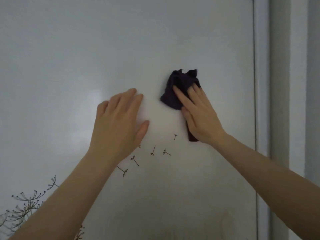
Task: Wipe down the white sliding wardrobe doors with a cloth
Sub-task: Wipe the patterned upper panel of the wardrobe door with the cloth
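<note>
**Cloth on the door, mid-panel, near the right edge**

Across nearly your whole view stands the white door (69,49), glossy, with its frame (262,84) running down the right side. Printed dandelion seeds (152,151) drift over the lower middle, and a larger flower print sits at the bottom left.

Your right hand (200,115) lies flat, fingers spread, pinning the cloth (176,85) against the panel rather than gripping it; the dark fabric bunches above your fingertips and a strip shows below your palm. It sits right of centre, short of the frame. Your left hand (119,122) is open and holds nothing, at or just off the door beside the cloth; contact cannot be told.

Risks from here, as I judge them:
- The cloth is held by pressure alone. Ease off and it may slide down or drop.
- Bunched fabric wipes a narrow path, so you may leave streaks or missed strips.
- A bare palm on gloss may leave prints.
- Leaning hard could shift a sliding panel.
- Scrubbing the seeds may lift them, if they are decals.
</note>
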